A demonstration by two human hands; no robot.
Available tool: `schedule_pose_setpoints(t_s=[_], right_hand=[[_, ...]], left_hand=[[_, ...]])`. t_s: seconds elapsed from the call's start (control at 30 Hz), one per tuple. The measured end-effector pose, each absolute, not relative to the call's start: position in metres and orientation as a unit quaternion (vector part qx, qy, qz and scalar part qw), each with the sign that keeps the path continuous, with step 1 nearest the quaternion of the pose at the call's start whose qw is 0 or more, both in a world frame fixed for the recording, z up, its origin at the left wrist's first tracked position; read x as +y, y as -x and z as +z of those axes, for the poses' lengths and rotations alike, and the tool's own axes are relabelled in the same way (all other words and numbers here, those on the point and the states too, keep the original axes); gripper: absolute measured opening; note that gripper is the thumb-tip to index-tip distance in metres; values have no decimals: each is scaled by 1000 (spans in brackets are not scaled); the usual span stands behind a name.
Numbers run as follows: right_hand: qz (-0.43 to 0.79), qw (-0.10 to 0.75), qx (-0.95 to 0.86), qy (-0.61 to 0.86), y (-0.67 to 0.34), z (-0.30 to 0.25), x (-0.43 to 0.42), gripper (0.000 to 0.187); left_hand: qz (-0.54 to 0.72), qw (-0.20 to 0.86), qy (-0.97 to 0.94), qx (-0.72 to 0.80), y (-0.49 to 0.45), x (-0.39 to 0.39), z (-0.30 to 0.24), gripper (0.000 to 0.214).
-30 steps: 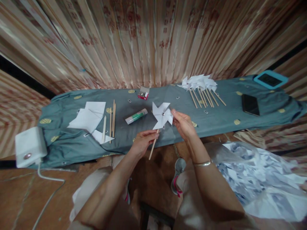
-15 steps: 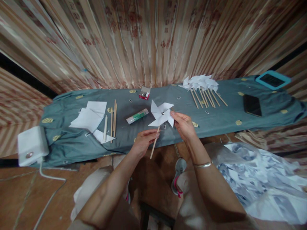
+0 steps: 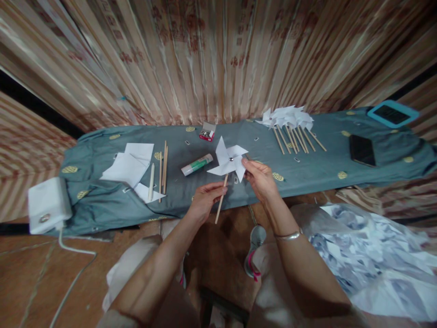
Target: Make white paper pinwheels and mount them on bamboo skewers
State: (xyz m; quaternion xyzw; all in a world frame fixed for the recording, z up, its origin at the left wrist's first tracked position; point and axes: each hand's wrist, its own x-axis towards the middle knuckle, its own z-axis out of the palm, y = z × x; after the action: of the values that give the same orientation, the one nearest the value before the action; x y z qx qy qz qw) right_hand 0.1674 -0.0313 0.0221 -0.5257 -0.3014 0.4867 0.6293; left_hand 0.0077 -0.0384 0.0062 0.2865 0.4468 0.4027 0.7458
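Observation:
A white paper pinwheel with a metal pin at its centre is fixed to a wooden stick. My left hand pinches the stick below the paper wheel. My right hand touches the wheel's right blade with its fingertips, fingers curled. Both hands are over the near edge of a low bench covered with grey-blue cloth.
On the cloth lie a glue stick, a small red box of pins, white paper sheets, loose wooden sticks, a row of finished pinwheels, a black phone and a blue-cased tablet. Paper scraps lie right.
The paper wheel has turned on its pin under my right fingertips. Both hands stay in about the same place.

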Motion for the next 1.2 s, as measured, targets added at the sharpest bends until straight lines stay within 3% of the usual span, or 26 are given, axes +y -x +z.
schedule_pose_setpoints(t_s=[1.2], right_hand=[[468, 575, -374, 557, -148, 13, -37, 40]], left_hand=[[420, 743, -290, 433, -10, -37, 5, 35]])
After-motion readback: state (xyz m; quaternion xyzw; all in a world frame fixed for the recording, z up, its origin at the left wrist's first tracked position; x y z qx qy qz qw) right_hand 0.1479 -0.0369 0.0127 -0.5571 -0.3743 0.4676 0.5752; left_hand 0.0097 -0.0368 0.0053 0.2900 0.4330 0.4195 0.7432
